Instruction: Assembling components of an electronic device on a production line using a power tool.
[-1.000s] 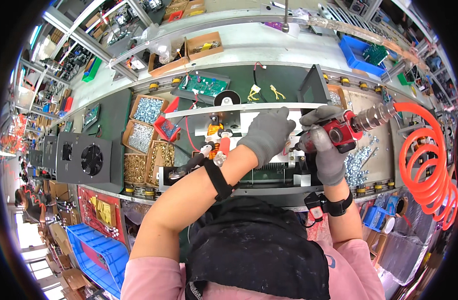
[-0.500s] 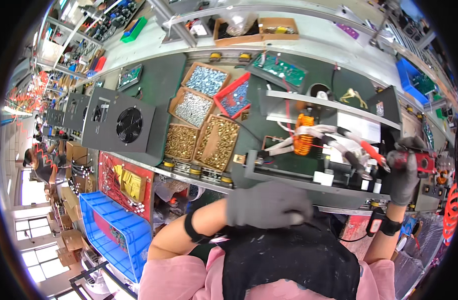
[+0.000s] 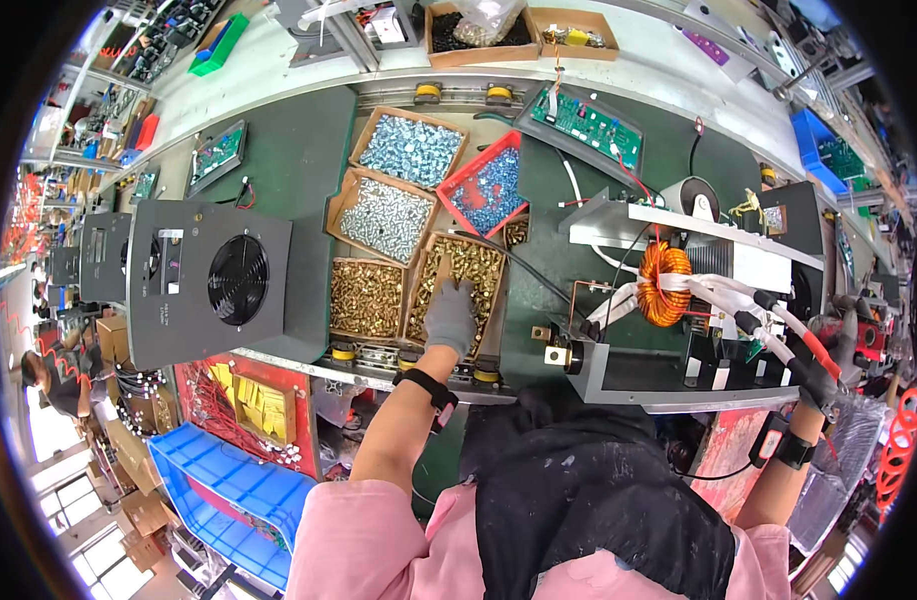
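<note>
My left hand (image 3: 453,318), in a grey glove, reaches into a cardboard box of brass-coloured screws (image 3: 482,262). Its fingers point down and are bunched together among the screws; whatever is between them is hidden. Far to the right, my right hand (image 3: 847,328), also gloved, is wrapped round a red and black tool (image 3: 869,340), partly hidden at the dim rim. Between the hands lies an open metal chassis (image 3: 669,390) holding an orange copper coil (image 3: 665,285), thick white cables and a cable with a red sleeve (image 3: 817,352).
Beside the left hand are boxes of brass (image 3: 365,298), silver (image 3: 384,217) and bluish (image 3: 411,148) fasteners and a red tray (image 3: 484,183). A dark fan case (image 3: 179,335) stands left. A green circuit board (image 3: 589,125) lies behind. A blue crate (image 3: 194,465) sits low left.
My left hand has moved from in front of my apron forward and left into the brass screws. My right hand has shifted slightly right, keeping the red and black tool. The view has shifted.
</note>
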Demonstrator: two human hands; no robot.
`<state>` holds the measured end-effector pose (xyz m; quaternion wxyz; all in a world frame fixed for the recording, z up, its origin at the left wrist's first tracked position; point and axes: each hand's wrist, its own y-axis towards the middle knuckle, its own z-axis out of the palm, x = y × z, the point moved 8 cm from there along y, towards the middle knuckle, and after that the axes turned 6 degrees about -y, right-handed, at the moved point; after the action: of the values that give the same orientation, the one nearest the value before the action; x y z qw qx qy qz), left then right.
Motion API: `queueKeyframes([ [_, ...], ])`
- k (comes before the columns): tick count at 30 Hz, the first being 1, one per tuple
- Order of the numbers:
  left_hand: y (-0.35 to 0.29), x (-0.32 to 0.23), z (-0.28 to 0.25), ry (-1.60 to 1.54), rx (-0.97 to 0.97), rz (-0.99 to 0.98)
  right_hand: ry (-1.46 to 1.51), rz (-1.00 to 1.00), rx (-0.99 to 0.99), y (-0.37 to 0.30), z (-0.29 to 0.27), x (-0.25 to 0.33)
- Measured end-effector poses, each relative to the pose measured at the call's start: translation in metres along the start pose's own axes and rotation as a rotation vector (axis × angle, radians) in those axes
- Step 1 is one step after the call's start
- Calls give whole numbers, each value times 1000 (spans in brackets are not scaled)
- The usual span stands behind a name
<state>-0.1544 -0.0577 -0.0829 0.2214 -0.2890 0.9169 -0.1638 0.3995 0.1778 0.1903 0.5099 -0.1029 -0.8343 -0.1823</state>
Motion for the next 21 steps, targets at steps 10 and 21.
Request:
queueKeyframes([
  [10, -3, 64, -3, -601, -111, 32, 320, -124, 237, -12, 39, 39],
  [21, -53, 1, -46, -2010, 143, -99, 545, -253, 274, -7, -11, 85],
])
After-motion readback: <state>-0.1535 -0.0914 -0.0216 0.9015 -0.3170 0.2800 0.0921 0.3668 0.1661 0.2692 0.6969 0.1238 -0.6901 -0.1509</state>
